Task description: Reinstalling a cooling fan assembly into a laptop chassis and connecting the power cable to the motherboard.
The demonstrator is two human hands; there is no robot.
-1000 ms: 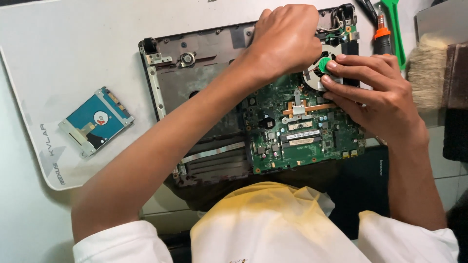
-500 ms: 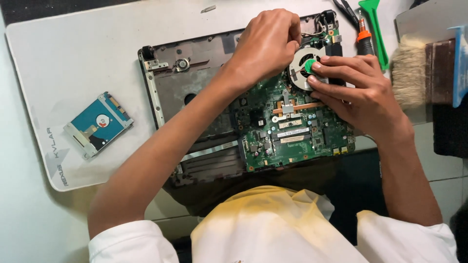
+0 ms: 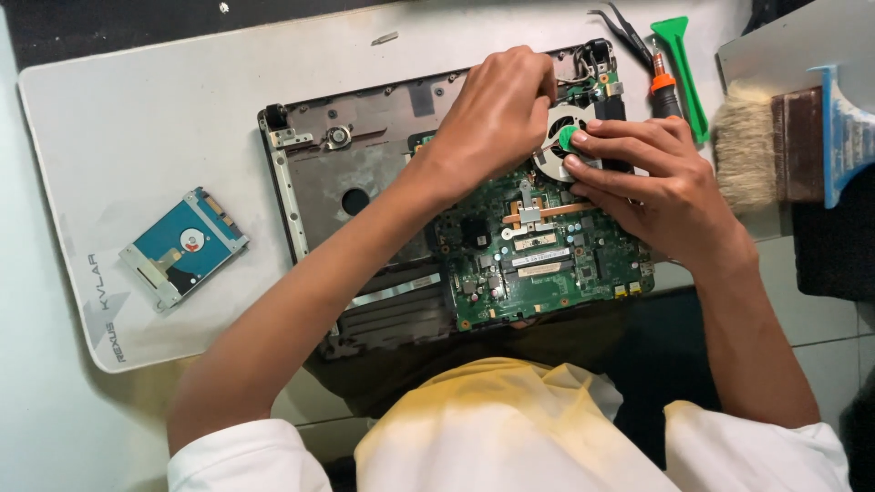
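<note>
— Where are the hands?

— Both sit upper centre of the frame, over the opened laptop base (image 3: pixel 319 182). The left hand (image 3: pixel 497 109) is curled, fingers bent down at the top edge of the cooling fan (image 3: pixel 558 146); whether it pinches anything I cannot tell. The right hand (image 3: pixel 652 187) lies on the fan, fingertips pressed flat beside its green hub, gripping nothing.

— And the board?

— The green motherboard (image 3: pixel 538 264) lies in the base, just below the fan.

— Around it?

— A hard drive (image 3: pixel 182 246) at left on the grey mat (image 3: pixel 137 109); a green pry tool (image 3: pixel 685 73), screwdriver (image 3: pixel 663 87) and brush (image 3: pixel 756 141) upper right.
</note>
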